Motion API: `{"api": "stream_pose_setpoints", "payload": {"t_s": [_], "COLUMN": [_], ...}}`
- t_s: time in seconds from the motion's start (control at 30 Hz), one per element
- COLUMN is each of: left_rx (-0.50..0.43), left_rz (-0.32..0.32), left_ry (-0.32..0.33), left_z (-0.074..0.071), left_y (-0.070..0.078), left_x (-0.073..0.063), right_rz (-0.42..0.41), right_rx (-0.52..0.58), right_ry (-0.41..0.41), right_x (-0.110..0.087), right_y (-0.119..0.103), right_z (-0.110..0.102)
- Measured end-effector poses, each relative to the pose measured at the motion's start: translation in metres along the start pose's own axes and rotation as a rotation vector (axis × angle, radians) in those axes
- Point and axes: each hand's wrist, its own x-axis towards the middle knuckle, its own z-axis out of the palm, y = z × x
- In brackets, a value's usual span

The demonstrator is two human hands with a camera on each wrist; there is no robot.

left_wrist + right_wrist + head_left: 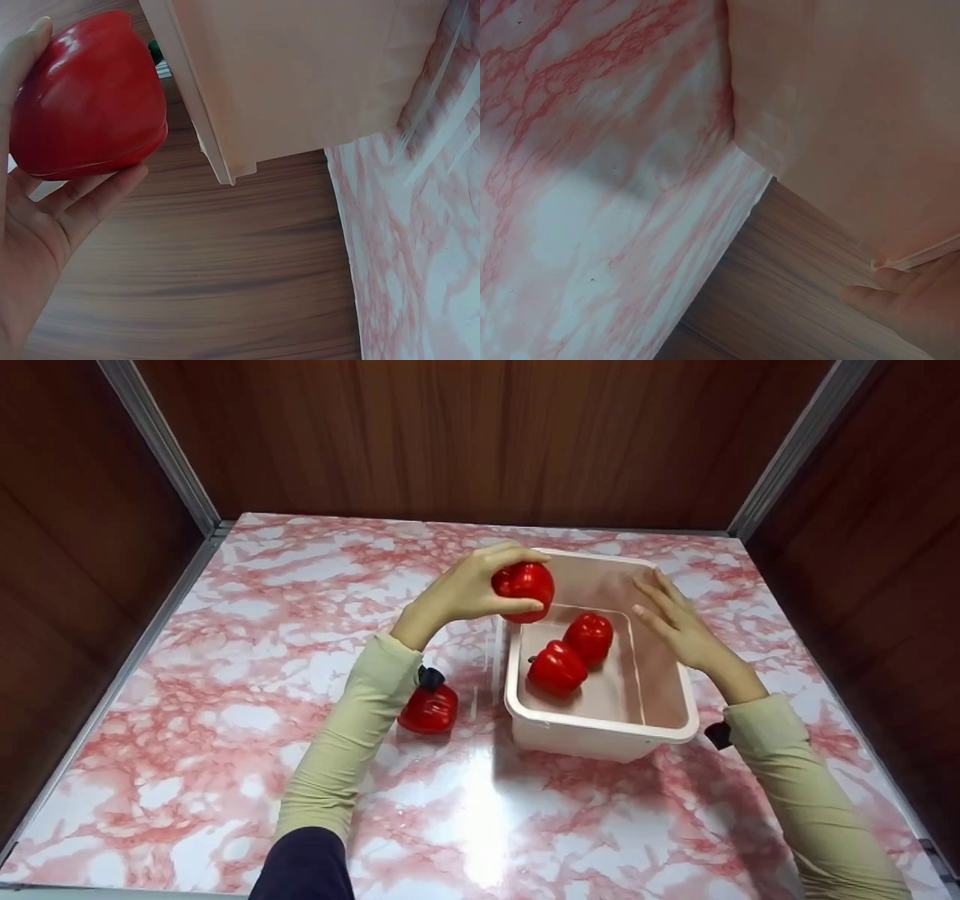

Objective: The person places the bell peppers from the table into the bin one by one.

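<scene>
My left hand point(484, 585) grips a red bell pepper point(534, 585) above the left rim of a pale pink plastic bin point(600, 727). Thumb and fingers curl round the pepper's sides, and in the left wrist view the pepper point(94, 97) shows beside the bin wall point(300, 67) with a bit of green stem. Inside the bin, two more red bell peppers lie touching: a front pepper point(557, 669) and a rear pepper point(589, 637). At the bin's right rim is my right hand point(679, 626), its fingers extended over the edge; the right wrist view shows that hand point(922, 300) by the rim.
Another red bell pepper point(431, 709) lies on the marbled pink-and-white table point(225, 720), left of the bin and partly behind my left sleeve. Brown wood-grain panels point(450, 442) stand behind the table and along both sides, with metal posts at the corners.
</scene>
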Motion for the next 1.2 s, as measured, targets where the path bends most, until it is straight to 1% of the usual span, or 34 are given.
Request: {"api": "stream_pose_setpoints", "payload": {"t_s": [0.33,0.53,0.77,1.2], "left_rx": [0.015,0.008,0.016,0.006], "left_rz": [-0.001,0.019,-0.01,-0.001], "left_ry": [-0.01,-0.007,-0.03,-0.034], "left_z": [0.0016,0.0037,0.0057,0.007], "left_y": [0.001,0.0005,0.0029,0.0036], "left_x": [0.0006,0.0023,0.0043,0.0057], "right_rz": [0.009,0.009,0.008,-0.005], "right_rx": [-0.004,-0.006,0.006,0.016], "right_ry": [-0.009,-0.011,0.014,0.008], "right_x": [0.0006,0.0009,0.0015,-0.0001], "right_y": [-0.0009,-0.0009,0.0024,-0.0012], "right_z": [-0.0003,-0.0002,0.0011,0.0006]}}
